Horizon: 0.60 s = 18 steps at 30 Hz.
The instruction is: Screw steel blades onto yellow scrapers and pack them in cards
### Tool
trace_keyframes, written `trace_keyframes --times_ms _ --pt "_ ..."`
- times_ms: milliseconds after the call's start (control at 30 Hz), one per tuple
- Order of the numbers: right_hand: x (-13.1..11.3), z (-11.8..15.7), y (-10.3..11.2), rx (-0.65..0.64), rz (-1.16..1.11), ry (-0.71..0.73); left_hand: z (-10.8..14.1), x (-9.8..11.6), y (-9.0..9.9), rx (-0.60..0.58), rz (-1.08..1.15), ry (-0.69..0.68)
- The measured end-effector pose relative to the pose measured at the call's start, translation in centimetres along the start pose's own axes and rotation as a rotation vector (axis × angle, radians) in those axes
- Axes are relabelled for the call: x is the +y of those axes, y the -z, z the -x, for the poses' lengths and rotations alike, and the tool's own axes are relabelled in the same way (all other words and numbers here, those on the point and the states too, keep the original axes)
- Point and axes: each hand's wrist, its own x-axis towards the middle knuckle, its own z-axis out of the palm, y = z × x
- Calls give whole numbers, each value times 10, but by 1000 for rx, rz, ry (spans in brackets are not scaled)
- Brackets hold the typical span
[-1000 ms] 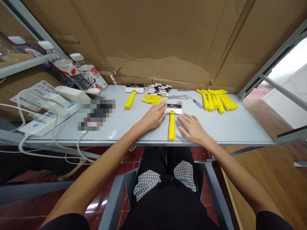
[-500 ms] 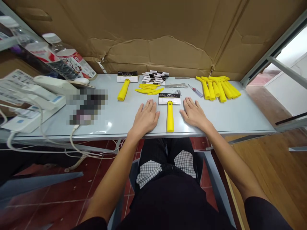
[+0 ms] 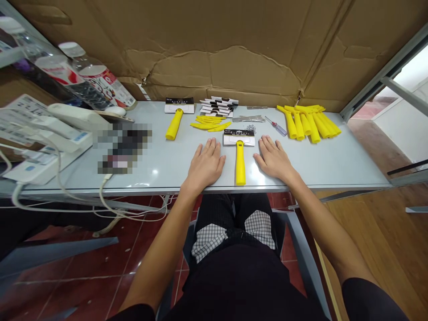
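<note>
1. The yellow-handled tool (image 3: 240, 165) is laid near the front edge of the desk (image 3: 170, 165), between the left hand (image 3: 206, 165) and the right hand (image 3: 274, 161), and is touched by neither.
2. Both hands are rested palm down on the desk; the fingers are slightly spread, and nothing is pinched.
3. The handle is judged light, stiff and fairly smooth, and is best gripped around its middle.
4. The black-and-white card (image 3: 238, 137) is presumably thin and easily creased, so pressure there is best avoided.

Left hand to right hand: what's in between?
A yellow handle with a black and white card lies on the table between left hand and right hand, head view.
</note>
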Motion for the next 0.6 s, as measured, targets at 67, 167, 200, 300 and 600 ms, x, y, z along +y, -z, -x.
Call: trace_keyframes --times_ms 67,167,200,300,600 --pt "2 0 0 14 -11 1 0 -1 -2 31 26 -9" --pt "1 0 5 62 -37 19 1 0 -3 84 41 -22" --pt "-2 1 9 91 -46 17 2 0 -2 103 41 -24" --pt "-25 1 24 198 -72 -76 5 3 3 147 46 -20" --pt "-103 -30 49 63 34 -97 8 4 4 190 11 -31"
